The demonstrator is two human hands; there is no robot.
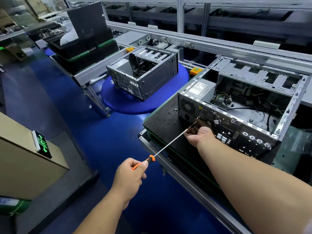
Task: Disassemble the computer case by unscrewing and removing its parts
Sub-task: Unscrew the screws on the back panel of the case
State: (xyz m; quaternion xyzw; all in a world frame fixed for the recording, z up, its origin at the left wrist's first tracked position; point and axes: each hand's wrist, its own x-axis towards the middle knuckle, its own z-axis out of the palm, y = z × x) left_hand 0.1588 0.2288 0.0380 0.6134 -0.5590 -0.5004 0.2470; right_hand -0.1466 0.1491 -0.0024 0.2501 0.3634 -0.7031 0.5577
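Our left grip (130, 173), low at center frame, curls tight round the orange handle of a long screwdriver (170, 142). Its shaft runs up and right to our right grip (199, 134), whose fingers pinch near the tip. That tip meets the rear panel of the open computer case (236, 105), just left of the fan grille, so the right hand is nearer. Loose screws (175, 109) lie on the black desk (162, 122). Beyond, upper center, another case (143, 73) sits on a blue round stand.
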